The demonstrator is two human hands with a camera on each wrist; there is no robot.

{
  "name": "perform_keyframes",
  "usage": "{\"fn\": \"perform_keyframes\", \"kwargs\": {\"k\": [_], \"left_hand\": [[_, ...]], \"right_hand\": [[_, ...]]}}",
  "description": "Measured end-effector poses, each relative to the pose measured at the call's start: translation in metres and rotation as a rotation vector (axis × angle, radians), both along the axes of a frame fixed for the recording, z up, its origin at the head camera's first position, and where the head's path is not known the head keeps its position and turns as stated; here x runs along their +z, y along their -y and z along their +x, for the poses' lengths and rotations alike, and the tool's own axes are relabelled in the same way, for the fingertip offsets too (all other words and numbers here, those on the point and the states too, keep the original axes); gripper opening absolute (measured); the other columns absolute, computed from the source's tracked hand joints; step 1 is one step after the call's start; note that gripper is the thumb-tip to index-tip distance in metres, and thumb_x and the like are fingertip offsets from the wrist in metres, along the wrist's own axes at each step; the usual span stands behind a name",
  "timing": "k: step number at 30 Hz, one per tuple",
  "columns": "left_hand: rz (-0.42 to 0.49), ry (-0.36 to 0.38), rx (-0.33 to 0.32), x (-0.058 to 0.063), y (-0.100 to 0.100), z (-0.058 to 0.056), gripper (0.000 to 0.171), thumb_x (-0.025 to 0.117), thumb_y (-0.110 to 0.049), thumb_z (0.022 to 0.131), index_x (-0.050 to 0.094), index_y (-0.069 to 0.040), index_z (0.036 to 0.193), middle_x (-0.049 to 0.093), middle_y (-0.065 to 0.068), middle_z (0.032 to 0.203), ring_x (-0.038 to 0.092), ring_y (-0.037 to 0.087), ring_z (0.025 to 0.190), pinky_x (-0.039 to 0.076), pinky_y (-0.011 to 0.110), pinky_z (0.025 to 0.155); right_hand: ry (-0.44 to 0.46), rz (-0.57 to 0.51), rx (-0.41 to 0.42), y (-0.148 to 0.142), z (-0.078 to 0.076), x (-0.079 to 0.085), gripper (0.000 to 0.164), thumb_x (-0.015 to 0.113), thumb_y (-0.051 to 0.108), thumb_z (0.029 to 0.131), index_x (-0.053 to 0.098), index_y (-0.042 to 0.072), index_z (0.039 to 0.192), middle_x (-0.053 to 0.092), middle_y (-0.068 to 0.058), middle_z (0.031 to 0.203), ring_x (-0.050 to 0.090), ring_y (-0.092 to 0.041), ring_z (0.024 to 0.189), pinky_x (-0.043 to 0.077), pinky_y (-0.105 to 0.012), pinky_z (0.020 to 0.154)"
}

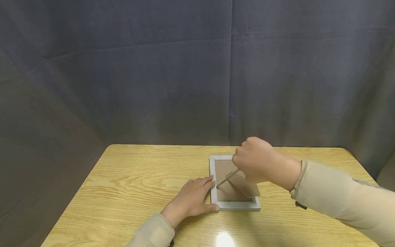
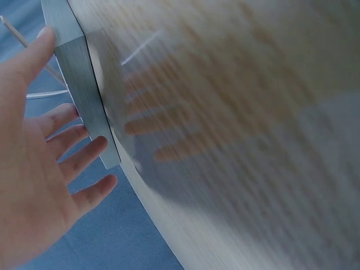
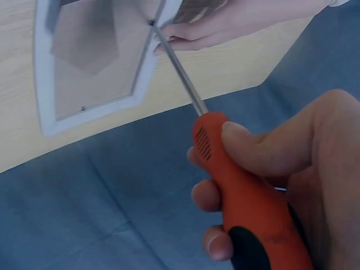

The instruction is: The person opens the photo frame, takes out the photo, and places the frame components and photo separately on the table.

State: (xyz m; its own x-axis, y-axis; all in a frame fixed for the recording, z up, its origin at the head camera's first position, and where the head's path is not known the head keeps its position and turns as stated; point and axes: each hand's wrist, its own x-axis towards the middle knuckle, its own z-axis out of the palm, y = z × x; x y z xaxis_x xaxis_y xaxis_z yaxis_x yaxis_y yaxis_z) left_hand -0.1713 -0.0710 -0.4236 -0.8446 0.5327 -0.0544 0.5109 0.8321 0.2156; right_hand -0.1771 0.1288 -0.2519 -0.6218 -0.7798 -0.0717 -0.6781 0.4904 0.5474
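A picture frame (image 1: 236, 206) with a grey-white border lies back side up on the table, its brown backing board (image 1: 229, 195) showing. A flap-like stand (image 1: 247, 187) sticks up from the board. In my right hand (image 1: 256, 160) I grip a screwdriver (image 3: 242, 185) by its orange and black handle. Its metal shaft slants down, and the tip meets a small dark fastener (image 3: 152, 23) at the inner edge of the frame's left side. My left hand (image 1: 194, 197) rests at the left border, fingers extended and thumb at the near left corner, steadying nothing else.
The wood-grain table (image 1: 139, 185) spreads out around the frame, its far corners rounded. Behind it hangs a dark grey-blue curtain (image 1: 169, 85). Another small dark fastener (image 3: 83, 108) sits at the frame's inner edge in the right wrist view.
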Motion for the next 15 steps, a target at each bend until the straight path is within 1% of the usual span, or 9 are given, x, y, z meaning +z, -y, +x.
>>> {"fn": "perform_keyframes", "kwargs": {"k": [2, 5, 9, 11, 15], "left_hand": [[0.003, 0.001, 0.0, 0.0, 0.0, 0.0, 0.085, 0.054, -0.068, 0.077, 0.041, -0.016, 0.143, 0.035, 0.003, 0.155, 0.036, 0.024, 0.136, 0.035, 0.055, 0.11], [0.004, -0.003, -0.002, 0.0, 0.001, 0.001, 0.084, 0.054, -0.067, 0.077, 0.041, -0.016, 0.143, 0.035, 0.003, 0.155, 0.036, 0.024, 0.136, 0.035, 0.054, 0.11], [0.003, -0.012, -0.005, 0.0, 0.001, 0.001, 0.083, 0.055, -0.066, 0.078, 0.042, -0.015, 0.142, 0.036, 0.004, 0.154, 0.037, 0.024, 0.135, 0.036, 0.054, 0.11], [0.002, -0.015, -0.006, 0.0, 0.002, 0.001, 0.083, 0.055, -0.065, 0.078, 0.042, -0.015, 0.142, 0.037, 0.004, 0.154, 0.038, 0.024, 0.135, 0.036, 0.054, 0.11], [-0.001, -0.019, -0.01, 0.001, 0.003, 0.002, 0.083, 0.055, -0.065, 0.078, 0.041, -0.015, 0.143, 0.037, 0.004, 0.154, 0.038, 0.024, 0.135, 0.036, 0.054, 0.11]], "right_hand": [[0.0, 0.03, -0.014, 0.006, 0.001, 0.002, 0.015, 0.064, 0.02, 0.059, 0.052, 0.019, 0.051, 0.052, 0.007, 0.05, 0.038, -0.011, 0.044, 0.045, -0.028, 0.044], [-0.005, 0.057, -0.021, 0.015, 0.003, 0.004, 0.013, 0.065, 0.023, 0.063, 0.057, 0.018, 0.054, 0.06, 0.005, 0.054, 0.046, -0.013, 0.047, 0.048, -0.028, 0.048], [-0.023, 0.075, -0.012, 0.025, 0.005, 0.007, 0.014, 0.067, 0.028, 0.065, 0.062, 0.017, 0.057, 0.065, 0.004, 0.058, 0.051, -0.014, 0.049, 0.049, -0.027, 0.05], [-0.033, 0.086, -0.005, 0.029, 0.006, 0.008, 0.013, 0.067, 0.028, 0.066, 0.063, 0.017, 0.059, 0.067, 0.004, 0.059, 0.052, -0.014, 0.049, 0.049, -0.026, 0.051], [-0.054, 0.125, 0.0, 0.039, 0.009, 0.01, 0.017, 0.068, 0.034, 0.068, 0.065, 0.017, 0.064, 0.068, 0.005, 0.062, 0.053, -0.013, 0.051, 0.05, -0.025, 0.051]]}}
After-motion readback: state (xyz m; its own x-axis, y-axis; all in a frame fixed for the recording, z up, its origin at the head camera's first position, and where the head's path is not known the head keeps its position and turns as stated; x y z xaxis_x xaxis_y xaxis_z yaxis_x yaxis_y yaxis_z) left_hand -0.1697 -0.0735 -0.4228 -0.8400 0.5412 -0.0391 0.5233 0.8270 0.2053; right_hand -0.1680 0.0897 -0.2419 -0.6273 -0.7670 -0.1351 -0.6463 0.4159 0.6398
